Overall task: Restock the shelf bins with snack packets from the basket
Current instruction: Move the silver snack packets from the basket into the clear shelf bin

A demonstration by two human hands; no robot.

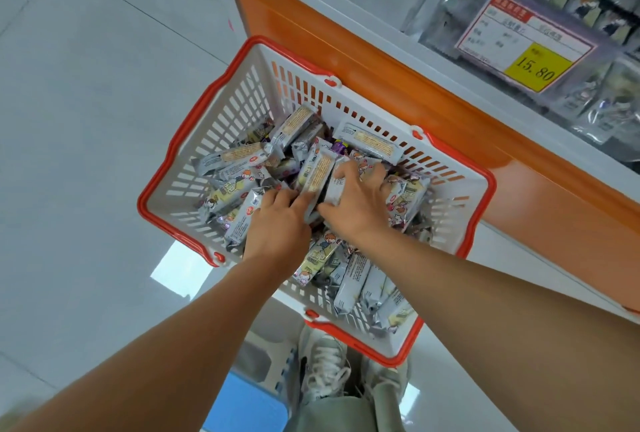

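Observation:
A white slotted basket (221,120) with a red rim sits on the floor, filled with several silver snack packets (242,154). Both my hands are inside it. My left hand (277,220) reaches into the pile with its fingers pressed against an upright stack of packets (317,172). My right hand (356,199) curls over the other side of that same stack, fingers wrapped over the tops of the packets. Up at the right, a clear shelf bin (588,85) holds the same kind of packets behind a price label (526,45) reading 15.80.
An orange and white shelf base (398,61) runs diagonally just behind the basket. Pale tiled floor (86,120) lies to the left. My shoes (325,366) stand just below the basket's near corner, beside a blue object (242,400).

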